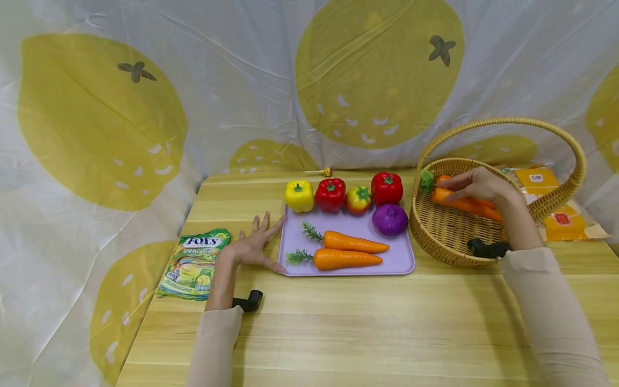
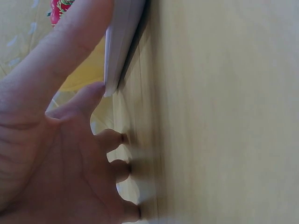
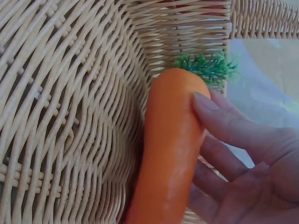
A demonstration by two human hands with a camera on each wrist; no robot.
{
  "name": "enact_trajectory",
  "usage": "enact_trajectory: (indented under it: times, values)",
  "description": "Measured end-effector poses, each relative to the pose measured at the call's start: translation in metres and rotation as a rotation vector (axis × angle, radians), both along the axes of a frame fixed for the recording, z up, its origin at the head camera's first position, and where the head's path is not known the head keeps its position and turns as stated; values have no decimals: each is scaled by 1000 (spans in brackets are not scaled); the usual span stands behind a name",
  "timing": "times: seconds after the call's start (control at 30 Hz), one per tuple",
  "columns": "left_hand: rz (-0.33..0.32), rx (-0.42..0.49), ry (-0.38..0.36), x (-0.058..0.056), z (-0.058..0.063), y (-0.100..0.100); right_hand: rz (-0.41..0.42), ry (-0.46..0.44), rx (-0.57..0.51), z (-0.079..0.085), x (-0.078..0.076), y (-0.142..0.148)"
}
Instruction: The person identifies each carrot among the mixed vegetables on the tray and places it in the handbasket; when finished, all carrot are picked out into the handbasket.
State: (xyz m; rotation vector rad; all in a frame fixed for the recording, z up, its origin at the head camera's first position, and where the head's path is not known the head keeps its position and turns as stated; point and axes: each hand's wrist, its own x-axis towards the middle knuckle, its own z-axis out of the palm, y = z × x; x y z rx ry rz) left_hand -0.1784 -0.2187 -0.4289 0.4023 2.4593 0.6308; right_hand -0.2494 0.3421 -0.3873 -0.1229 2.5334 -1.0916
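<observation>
Inside the wicker basket [image 1: 437, 244], my right hand [image 1: 483, 185] pinches an orange carrot [image 3: 170, 144] near its thick, leafy end, thumb on one side and fingers on the other. Green leaves [image 3: 208, 67] stick out past that end. Part of another carrot [image 1: 443, 178] shows behind it in the head view. My left hand [image 1: 253, 244] is spread at the left side of the lilac tray [image 1: 348, 269], thumb and index fingertip at its edge. Its other fingertips rest on the table. Two carrots [image 1: 355, 242] with green tops lie side by side on the tray.
Along the tray's back are a yellow pepper [image 1: 299, 196], two red peppers [image 1: 331, 195] and a red-yellow fruit [image 1: 359, 200]; a purple onion [image 1: 390, 220] sits at right. A FOX'S candy bag [image 1: 193, 266] lies left, a lollipop [image 1: 326, 172] behind, an orange package [image 1: 563, 220] beyond the basket.
</observation>
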Motion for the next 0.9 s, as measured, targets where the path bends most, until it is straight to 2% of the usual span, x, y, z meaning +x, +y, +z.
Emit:
enact_trajectory:
  times: [0.33, 0.9]
  values:
    - [4, 3, -6, 0, 0, 0, 11, 37, 31, -7, -2, 0]
    - [8, 0, -10, 0, 0, 1, -12, 23, 47, -7, 0, 0]
